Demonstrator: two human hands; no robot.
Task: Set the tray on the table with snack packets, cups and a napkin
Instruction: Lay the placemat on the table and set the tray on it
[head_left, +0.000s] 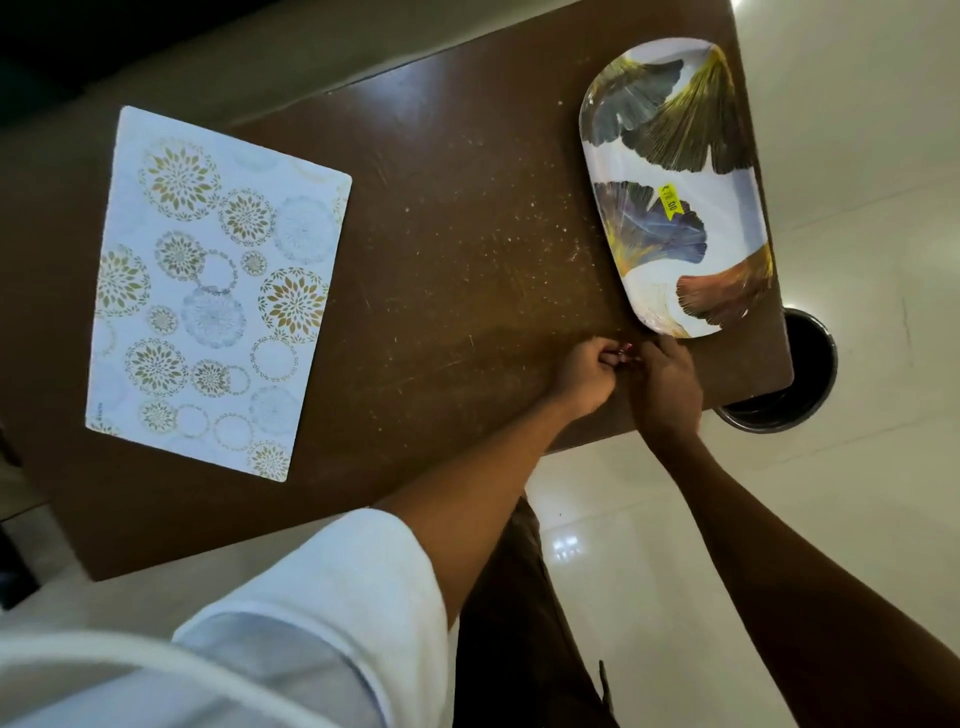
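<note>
Tray (675, 187) lies empty at table (467, 208) right end, long axis running away from person. Head view: both hands meet just short of tray's near end, right hand (667, 387) nearer. Left hand (584, 376) curled; fingers pinch small reddish item, identity unclear. Placemat (208, 291) well left.
</note>
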